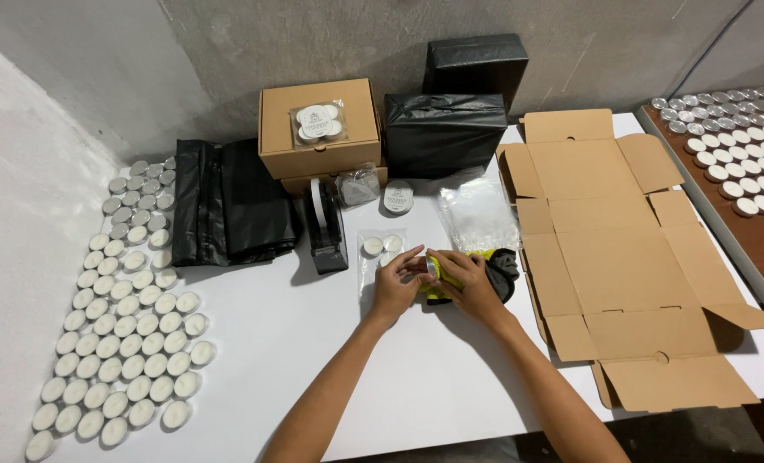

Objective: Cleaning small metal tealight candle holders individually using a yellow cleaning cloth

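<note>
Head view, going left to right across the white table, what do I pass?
Tealight rows → black bags → tape dispenser → clear pouch with tealights → left hand → right hand → flat cardboard box → tealights on the brown side table.

We see white tealights (pixel 125 343) in silver cups at the frame's left on a white table (pixel 313 360). Black plastic bags (pixel 232 201) lie at upper left, a tan cardboard box (pixel 318 129) at top centre, a brown unfolded carton (pixel 622 257) at right. Our hands touch a yellow-and-black cloth (pixel 498 267).
</note>
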